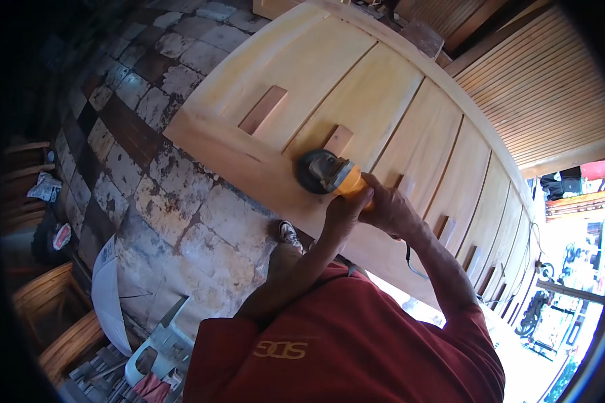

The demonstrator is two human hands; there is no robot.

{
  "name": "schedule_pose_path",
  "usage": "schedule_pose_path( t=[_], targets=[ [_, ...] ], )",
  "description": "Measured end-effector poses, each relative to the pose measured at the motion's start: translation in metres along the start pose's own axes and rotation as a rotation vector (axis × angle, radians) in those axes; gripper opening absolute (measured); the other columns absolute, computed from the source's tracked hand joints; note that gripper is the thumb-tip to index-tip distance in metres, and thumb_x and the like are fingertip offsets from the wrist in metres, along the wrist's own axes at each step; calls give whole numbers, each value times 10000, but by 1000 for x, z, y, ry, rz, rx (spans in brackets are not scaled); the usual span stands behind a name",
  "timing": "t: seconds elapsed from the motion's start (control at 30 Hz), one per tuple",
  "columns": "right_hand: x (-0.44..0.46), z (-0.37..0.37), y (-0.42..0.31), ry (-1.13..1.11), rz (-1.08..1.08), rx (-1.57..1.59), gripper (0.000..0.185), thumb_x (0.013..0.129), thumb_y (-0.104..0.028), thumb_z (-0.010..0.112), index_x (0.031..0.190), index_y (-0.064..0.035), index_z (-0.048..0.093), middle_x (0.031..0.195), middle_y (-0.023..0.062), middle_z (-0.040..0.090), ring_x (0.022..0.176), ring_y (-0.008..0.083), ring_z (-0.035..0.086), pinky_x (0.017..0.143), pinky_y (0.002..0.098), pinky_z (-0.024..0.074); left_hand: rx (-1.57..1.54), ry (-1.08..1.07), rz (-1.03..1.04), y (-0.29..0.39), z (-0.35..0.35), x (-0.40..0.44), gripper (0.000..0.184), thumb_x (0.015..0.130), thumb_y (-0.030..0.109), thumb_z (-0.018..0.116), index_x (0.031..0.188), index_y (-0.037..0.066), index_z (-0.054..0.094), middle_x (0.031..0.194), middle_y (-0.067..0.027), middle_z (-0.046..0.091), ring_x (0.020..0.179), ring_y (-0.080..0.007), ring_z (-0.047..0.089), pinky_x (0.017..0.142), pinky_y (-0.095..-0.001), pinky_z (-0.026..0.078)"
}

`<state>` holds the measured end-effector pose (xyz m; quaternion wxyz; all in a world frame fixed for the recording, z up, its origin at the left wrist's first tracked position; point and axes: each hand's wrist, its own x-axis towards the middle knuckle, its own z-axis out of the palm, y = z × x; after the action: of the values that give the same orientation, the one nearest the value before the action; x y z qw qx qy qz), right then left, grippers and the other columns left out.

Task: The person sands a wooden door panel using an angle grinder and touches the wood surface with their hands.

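Note:
Both of my hands are wrapped around the yellow body of an angle grinder (347, 178) with a dark round disc at its head. My left hand (348, 209) closes on it from the near left, and my right hand (388, 207) grips it farther back. The disc lies against the near edge of a large pale wooden panel (373, 87), beside a small wood block (339, 138). Another wood block (263, 109) lies farther left. Several more blocks sit along the panel's near side to the right. The grinder's switch is hidden by my fingers.
Worn tiles (175, 201) cover the floor at left, where my shoe (288, 233) shows. A pale green plastic chair (156, 352) and a white curved sheet (107, 295) stand lower left. Slatted wood (551, 87) is at upper right; a dark cord (531, 235) hangs at right.

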<state>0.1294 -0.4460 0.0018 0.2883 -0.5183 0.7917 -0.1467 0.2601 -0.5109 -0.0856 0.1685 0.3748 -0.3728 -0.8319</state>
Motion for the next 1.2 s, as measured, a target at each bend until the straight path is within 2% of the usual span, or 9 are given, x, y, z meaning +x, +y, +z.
schedule_pose_path(
  t=[0.1,0.37,0.5,0.6,0.7,0.8,0.9,1.07,1.2],
  targets=[
    [16,-14,2,-33,119,32,895,823,-385,884,1559,-118,450,1068,242,778,1022,423,764,887,495,610,-61,-37,-19,19,13,23,626,952,483,820,1272,-40,693,1104,-80,747,983,-137,708,846,-304,564],
    [65,-39,30,149,172,120,855,819,-352,885,1528,-131,461,1047,251,773,1027,443,758,874,500,608,-198,-138,-31,44,43,92,549,956,425,832,1228,-39,716,1104,-90,748,973,-133,732,778,-281,600],
    [61,-36,37,118,146,85,868,819,-342,884,1541,-132,451,1068,261,767,1031,450,753,877,507,606,-97,-94,23,38,45,86,528,987,417,791,1226,-44,702,1092,-103,759,991,-149,752,747,-286,602],
    [49,-31,36,59,95,45,874,821,-333,882,1551,-135,445,1073,257,769,1035,450,752,882,507,605,231,-14,154,16,34,74,507,1001,415,767,1223,-36,696,1071,-89,752,953,-130,738,735,-287,595],
    [45,-33,32,52,110,46,874,829,-322,876,1559,-133,436,1060,247,773,1036,448,753,887,504,605,41,-12,164,6,38,71,499,1002,428,762,1196,-27,694,1045,-69,743,922,-113,723,714,-288,587],
    [53,-38,40,103,199,93,872,825,-314,884,1554,-131,442,1055,239,777,1039,445,755,890,499,606,-39,-80,-1,42,55,77,501,991,438,775,1167,-24,696,1038,-63,738,885,-111,720,699,-291,586],
    [59,-50,38,124,232,139,876,816,-313,896,1549,-127,452,1053,234,780,1038,438,758,890,495,607,-184,-172,20,33,61,99,500,994,442,772,1164,-22,707,991,-43,738,842,-107,717,685,-291,585],
    [30,-32,39,101,61,123,891,802,-310,909,1541,-95,460,1042,231,780,1024,424,765,882,493,610,101,-31,79,3,52,68,593,998,525,734,1172,-41,704,949,-119,764,877,-182,765,719,-325,599],
    [23,-23,38,51,91,58,883,795,-295,907,1545,-133,470,1041,225,779,1007,420,765,877,497,605,157,9,181,-13,41,55,622,1000,547,720,1187,-46,697,983,-152,772,921,-214,778,742,-343,607]
  ],
)
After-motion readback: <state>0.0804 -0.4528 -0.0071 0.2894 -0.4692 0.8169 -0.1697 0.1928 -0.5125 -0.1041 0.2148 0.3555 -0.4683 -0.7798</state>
